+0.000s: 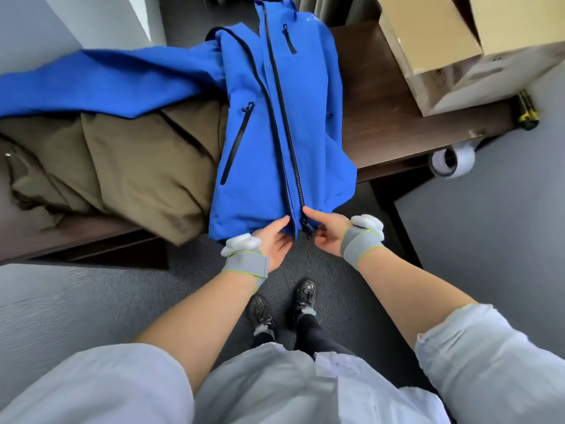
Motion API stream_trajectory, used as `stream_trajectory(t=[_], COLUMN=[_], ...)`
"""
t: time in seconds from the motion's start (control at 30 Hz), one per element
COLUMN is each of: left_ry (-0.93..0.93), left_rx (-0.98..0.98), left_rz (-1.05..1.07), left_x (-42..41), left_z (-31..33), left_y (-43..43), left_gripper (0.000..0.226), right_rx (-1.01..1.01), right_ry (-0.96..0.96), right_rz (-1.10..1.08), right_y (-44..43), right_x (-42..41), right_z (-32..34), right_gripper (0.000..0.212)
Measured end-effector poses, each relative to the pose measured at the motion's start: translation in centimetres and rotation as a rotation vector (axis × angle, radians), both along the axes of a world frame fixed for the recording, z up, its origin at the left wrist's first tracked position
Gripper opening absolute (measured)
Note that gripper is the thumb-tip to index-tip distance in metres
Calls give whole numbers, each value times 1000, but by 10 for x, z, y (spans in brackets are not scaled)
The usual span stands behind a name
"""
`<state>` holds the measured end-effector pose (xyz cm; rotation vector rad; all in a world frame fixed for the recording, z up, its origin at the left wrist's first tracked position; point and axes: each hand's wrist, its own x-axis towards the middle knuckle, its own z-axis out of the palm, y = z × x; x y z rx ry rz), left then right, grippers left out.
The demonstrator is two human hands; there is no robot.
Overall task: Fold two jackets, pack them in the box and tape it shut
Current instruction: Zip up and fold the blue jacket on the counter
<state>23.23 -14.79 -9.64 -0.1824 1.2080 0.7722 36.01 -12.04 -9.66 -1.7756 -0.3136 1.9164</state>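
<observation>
A bright blue jacket (pixel 269 123) lies front up along the dark wooden table (pixel 382 117), its black zipper running toward me and its hem hanging over the near edge. One sleeve stretches far left. My left hand (pixel 275 240) pinches the hem left of the zipper. My right hand (pixel 327 232) grips the hem right of it, at the zipper's lower end. An olive-brown jacket (pixel 128 160) lies crumpled to the left, partly under the blue one. An open cardboard box (pixel 458 50) stands at the back right.
A roll of clear tape (pixel 452 159) lies at the table's right corner. A yellow-black tool (pixel 527 110) rests beyond the box. Grey carpet and my black shoes (pixel 284 304) are below. A pale wall panel rises at the back left.
</observation>
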Motion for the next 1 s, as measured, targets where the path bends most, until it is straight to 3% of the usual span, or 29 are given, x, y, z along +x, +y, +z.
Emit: stream_trajectory(t=[0.1, 0.23, 0.33, 0.43, 0.53, 0.67, 0.83, 1.0], left_ry=[-64, -150, -248, -209, -105, -96, -206, -113], left_rx=[10, 38, 101, 62, 28, 112, 108, 130], left_rz=[49, 216, 204, 38, -26, -73, 34, 88], left_x=[-3, -13, -15, -7, 6, 20, 32, 58], left_z=[13, 29, 34, 29, 26, 37, 49, 49], left_y=[5, 10, 4, -5, -10, -12, -3, 7], left_gripper=[8, 16, 5, 11, 25, 13, 19, 18], right_rx=[71, 71, 63, 49, 96, 126, 115, 138], right_ry=[13, -230, -290, -180, -1, 92, 128, 196], right_rz=[-53, -46, -21, 4, -111, -168, -169, -199], right_y=[3, 4, 0, -9, -18, -18, -14, -15], right_x=[11, 38, 37, 27, 22, 26, 43, 62], right_z=[5, 12, 14, 18, 20, 24, 33, 44], right_gripper=[29, 12, 36, 18, 20, 12, 16, 15])
